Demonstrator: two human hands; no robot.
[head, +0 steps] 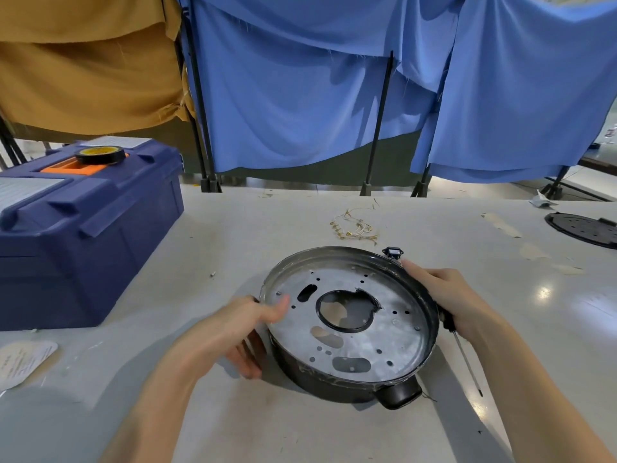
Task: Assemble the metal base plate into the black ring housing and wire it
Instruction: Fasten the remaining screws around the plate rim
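The metal base plate lay flat inside the black ring housing, open side up, approx. centre of the bench, just in front of the person. Progress, judged from the layout: plate looked seated w/in the ring, so the fitting step seemed done or nearly so. A couple of screw heads may have sat near the plate edge, too small to be sure, and most holes showed open. No wire ran to the plate, and the wire bundle lay apart on the bench beyond the housing, so wiring looked entirely left to do. Being round, the assy had no real long axis. Its best ref. line ran from the small black socket on the far rim to the black lug on the near wall, i.e. roughly away-to-toward the person, w/ the lug pointing near-right. The notch in the centre hole faced right. The left hand rested at the left rim, thumb out over the plate edge, fingers loose and fairly straight down the outer wall, gripping nothing. The right hand touched the right rim w/ fingers curled round a screwdriver, shaft pointing toward the person. Further out: a blue toolbox at left w/ a tape roll on top, and a black perforated disc at far right.
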